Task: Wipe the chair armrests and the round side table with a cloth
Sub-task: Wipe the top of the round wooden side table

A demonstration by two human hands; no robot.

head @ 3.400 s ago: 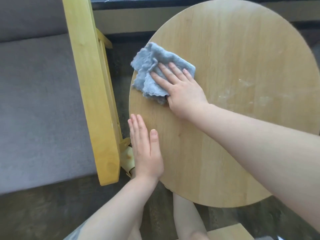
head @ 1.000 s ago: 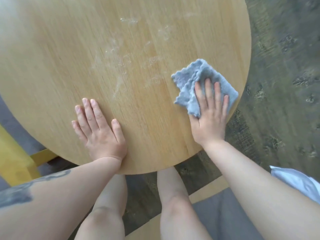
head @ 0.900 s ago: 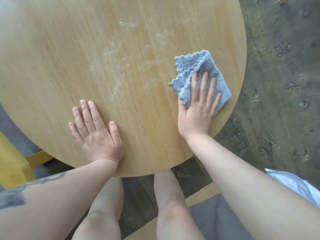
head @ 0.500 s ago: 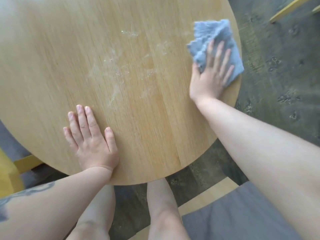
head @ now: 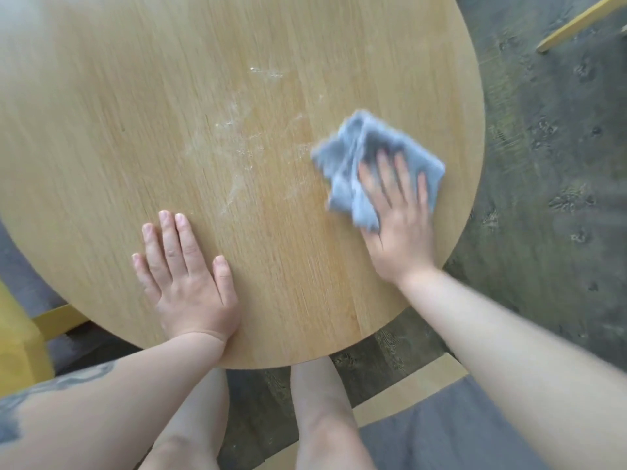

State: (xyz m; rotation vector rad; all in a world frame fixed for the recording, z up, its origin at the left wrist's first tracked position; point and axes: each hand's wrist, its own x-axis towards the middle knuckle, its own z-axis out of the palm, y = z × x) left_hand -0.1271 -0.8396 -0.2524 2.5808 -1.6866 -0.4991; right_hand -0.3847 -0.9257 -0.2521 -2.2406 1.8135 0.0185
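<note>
On the round side table (head: 135,113), right hand (head: 400,232) flat on blurred cloth (head: 369,157), left hand (head: 186,279) flat, fingers straight.

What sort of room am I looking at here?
Probably a home sitting area: a round wooden side table, wood-framed chairs with grey cushions, and dark wood-look flooring.
</note>
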